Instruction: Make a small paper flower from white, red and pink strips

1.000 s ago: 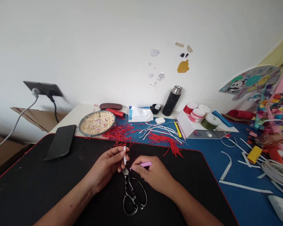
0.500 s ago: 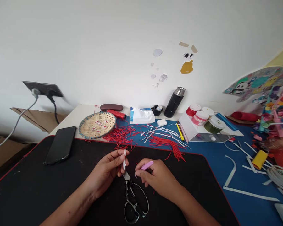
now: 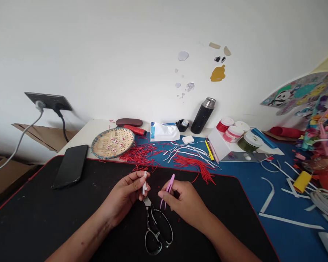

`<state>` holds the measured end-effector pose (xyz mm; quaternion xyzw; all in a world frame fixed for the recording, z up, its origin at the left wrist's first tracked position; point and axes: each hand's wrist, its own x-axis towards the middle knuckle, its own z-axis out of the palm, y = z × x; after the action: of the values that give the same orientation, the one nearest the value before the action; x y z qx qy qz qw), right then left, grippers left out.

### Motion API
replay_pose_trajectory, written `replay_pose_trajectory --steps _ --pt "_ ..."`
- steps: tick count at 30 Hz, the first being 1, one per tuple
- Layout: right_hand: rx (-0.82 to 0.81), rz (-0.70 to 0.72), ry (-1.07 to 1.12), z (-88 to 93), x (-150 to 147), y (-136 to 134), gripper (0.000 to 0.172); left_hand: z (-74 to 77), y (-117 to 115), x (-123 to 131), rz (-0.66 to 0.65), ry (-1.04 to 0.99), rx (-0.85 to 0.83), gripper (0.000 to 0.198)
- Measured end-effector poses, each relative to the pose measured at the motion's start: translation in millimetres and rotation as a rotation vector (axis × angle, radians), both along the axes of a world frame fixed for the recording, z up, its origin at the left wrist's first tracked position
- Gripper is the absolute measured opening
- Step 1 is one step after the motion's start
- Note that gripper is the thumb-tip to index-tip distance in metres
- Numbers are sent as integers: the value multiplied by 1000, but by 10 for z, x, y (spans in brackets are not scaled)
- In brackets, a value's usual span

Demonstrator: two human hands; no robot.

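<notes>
Between the thumb and fingers of my left hand (image 3: 129,189) is a short white strip (image 3: 145,182), held upright. My right hand (image 3: 184,200) grips pink tweezers (image 3: 169,185), their two tips apart and pointing down, a little to the right of the strip and not touching it. Black-handled scissors (image 3: 154,231) lie on the black mat (image 3: 98,233) below my hands, blades toward my left fingers, which hide the blade ends. Beyond my hands are a bundle of red cords (image 3: 198,165) and several white cords (image 3: 190,151).
A woven basket (image 3: 113,143) with small red and white pieces stands behind, beside loose red threads (image 3: 139,154). A phone (image 3: 71,165) lies left. Tissues (image 3: 165,131), a black flask (image 3: 203,115) and lidded jars (image 3: 233,134) line the back. White strips (image 3: 289,221) lie at right.
The tweezers in my right hand have turned from a slant to nearly upright, with both tips now showing. My left hand keeps hold of the white strip. The view has shifted slightly.
</notes>
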<state>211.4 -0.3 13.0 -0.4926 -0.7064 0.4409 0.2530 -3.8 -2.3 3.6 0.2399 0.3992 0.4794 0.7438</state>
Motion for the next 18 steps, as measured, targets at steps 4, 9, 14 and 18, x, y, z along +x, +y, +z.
replay_pose_trajectory --steps 4,9,14,18 --pt "18 -35 22 -44 -22 1 19 15 4 7 2 -7 1 34" --pt "0 27 -15 -21 -38 -6 13 6 7 1 -5 -5 14 33" --pt "-94 133 25 33 -24 -19 9 -3 15 -7 -1 -34 20 29" --pt "-76 150 -5 68 -4 -18 9 4 24 -6 0 -51 20 28"
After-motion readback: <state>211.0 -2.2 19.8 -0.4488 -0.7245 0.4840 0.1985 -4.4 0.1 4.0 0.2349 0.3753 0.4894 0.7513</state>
